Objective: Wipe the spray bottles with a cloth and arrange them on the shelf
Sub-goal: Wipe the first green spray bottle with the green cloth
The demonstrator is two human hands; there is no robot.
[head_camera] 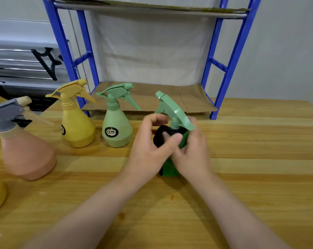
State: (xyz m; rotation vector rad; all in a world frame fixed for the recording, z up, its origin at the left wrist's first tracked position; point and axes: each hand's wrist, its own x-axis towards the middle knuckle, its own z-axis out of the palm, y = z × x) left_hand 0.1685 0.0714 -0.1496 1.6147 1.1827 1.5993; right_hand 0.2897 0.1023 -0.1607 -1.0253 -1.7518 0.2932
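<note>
Wooden table (250, 186) up front, blue shelf (224, 69) at the back with cardboard (188, 97) on its lowest level. Both hands together near the middle: right hand (193, 155) wrapped around a dark green bottle (170, 169) with a pale green trigger head, left hand (148, 150) pressing a black cloth (161, 135) against its neck. Standing to the left: light green bottle (116, 130), yellow bottle (76, 130), pink bottle (26, 155).

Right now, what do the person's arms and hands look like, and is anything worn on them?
Both forearms are bare as far as the picture shows: no sleeves, no gloves, no watch. The left hand and right hand carry no rings or markings that I can see.
</note>
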